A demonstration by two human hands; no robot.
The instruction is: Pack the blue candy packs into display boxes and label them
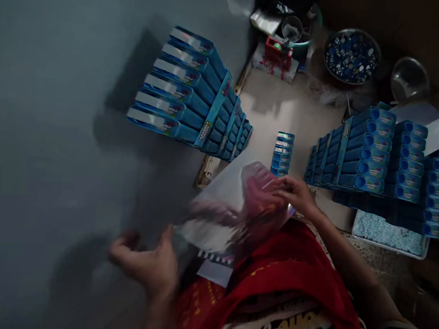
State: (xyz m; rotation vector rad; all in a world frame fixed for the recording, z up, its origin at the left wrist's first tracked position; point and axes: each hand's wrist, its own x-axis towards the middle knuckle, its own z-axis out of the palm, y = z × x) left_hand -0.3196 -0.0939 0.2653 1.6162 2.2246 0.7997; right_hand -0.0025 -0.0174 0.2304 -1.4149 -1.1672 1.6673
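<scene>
Though motion blur smears frame centre, right hand (295, 194) pinches far edge of clear plastic bag (235, 205), fingers closed on it. Left hand (148, 265) at lower left, fingers loosely spread, palm up, at bag's near edge; grip uncertain. Bag contents unreadable, pinkish blur. Small blue box stack (282, 154) just beyond right hand. Larger blue box stacks upper left (194, 97) and right (370, 155), right one cut by frame edge. Bowl of caps (351, 56) top right. Bare board (294, 112) open between stacks.

Dim, bluish picture with dark corners (motion blur smears the lower middle).
</scene>
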